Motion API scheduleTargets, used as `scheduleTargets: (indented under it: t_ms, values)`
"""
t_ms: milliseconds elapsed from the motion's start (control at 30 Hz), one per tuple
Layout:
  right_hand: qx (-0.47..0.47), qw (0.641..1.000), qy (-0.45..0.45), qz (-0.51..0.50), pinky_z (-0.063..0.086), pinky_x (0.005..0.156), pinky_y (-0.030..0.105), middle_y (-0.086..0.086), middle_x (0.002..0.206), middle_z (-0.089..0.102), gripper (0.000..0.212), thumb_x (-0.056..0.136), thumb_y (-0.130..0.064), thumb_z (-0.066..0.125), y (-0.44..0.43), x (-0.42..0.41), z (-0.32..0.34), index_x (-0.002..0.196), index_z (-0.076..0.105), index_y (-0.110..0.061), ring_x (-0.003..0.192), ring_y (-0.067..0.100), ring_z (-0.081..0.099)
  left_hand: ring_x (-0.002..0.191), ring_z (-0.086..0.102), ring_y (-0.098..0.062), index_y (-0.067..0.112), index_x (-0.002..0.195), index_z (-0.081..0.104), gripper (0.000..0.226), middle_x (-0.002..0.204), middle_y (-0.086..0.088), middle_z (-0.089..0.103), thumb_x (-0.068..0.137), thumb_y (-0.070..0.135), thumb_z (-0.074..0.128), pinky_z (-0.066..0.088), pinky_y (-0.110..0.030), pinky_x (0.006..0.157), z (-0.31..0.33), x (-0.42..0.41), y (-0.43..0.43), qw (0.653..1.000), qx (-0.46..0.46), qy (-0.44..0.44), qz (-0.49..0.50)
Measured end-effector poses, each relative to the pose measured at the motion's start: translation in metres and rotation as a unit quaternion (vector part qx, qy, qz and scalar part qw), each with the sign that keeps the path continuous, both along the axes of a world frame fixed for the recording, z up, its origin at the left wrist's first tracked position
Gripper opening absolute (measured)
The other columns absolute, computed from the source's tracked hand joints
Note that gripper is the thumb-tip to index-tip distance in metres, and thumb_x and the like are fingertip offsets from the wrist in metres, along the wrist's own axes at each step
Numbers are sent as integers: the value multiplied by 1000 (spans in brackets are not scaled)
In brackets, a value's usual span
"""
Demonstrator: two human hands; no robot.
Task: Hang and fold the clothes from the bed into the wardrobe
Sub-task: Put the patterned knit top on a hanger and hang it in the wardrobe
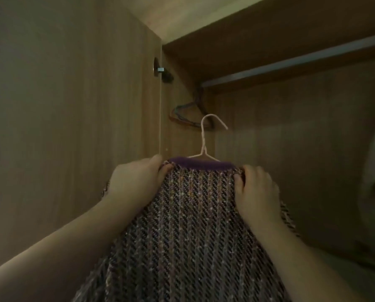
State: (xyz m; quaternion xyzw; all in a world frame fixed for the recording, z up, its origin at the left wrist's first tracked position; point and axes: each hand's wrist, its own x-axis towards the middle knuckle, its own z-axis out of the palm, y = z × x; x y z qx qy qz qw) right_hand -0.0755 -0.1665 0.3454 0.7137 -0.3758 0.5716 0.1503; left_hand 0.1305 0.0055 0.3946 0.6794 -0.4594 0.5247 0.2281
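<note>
Clutching the knit top [182, 225] on its white hanger [203, 138], left hand [136, 184] and right hand [256, 192] held it in the wardrobe [291, 131] near spare hangers [186, 114].

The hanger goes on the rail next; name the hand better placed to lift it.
Right, probably: the right hand grips the sweater below the rail, while the left hand is by the door.

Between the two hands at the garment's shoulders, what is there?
Head view: the knit garment, its purple collar and the wire hanger rising from it, between left hand and right hand.
</note>
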Motion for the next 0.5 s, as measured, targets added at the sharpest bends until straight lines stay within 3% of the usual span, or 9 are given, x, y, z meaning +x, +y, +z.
scheduleTargets:
  t_ms: [67, 133, 233, 333, 400, 500]
  values:
    - [-4, 1000, -14, 15, 42, 104, 51, 5, 138, 51, 42, 99, -41, 40, -6, 20, 2, 136, 46, -21, 128, 27, 46, 47, 39, -13, 28, 75, 40, 36, 55, 10, 38, 98, 56, 39, 20, -25, 40, 15, 12, -16, 1000, -17, -19, -3]
    - [-15, 999, -1, 35, 30, 116, 52, 3, 156, 34, 53, 100, -42, 37, -9, 41, 1, 150, 32, -25, 144, 25, 29, 51, 47, -16, 27, 77, 43, 37, 57, 8, 45, 99, 57, 38, 27, -26, 41, 29, 21, -33, 1000, -17, -22, -5]
    - [-5, 998, 32, 56, 17, 122, 50, -4, 166, 11, 61, 100, -46, 26, -20, 71, -4, 157, 13, -32, 152, 19, 7, 63, 61, -23, 25, 80, 45, 41, 63, 4, 54, 99, 59, 34, 36, -30, 47, 49, 32, -55, 1000, -7, -6, -9]
    - [15, 996, 36, 76, 8, 123, 49, -9, 166, -7, 62, 100, -50, 18, -43, 100, -2, 157, -2, -36, 153, 16, -8, 64, 61, -23, 25, 78, 44, 43, 60, 5, 48, 98, 61, 33, 36, -31, 49, 68, 36, -75, 1000, -5, -11, -6]
    - [20, 997, 26, 70, 10, 123, 52, -5, 166, -6, 63, 100, -49, 17, -61, 120, 4, 158, -2, -33, 153, 19, -7, 68, 62, -23, 25, 79, 43, 44, 61, 6, 47, 98, 61, 31, 38, -32, 51, 78, 35, -88, 1000, -1, -16, -6]
    - [4, 998, -23, 65, 15, 120, 53, 2, 166, 10, 63, 99, -46, 22, -85, 139, 19, 158, 11, -26, 153, 25, 7, 73, 65, -22, 24, 82, 47, 44, 66, 5, 51, 98, 62, 31, 40, -32, 54, 95, 34, -106, 999, -13, -34, 6]
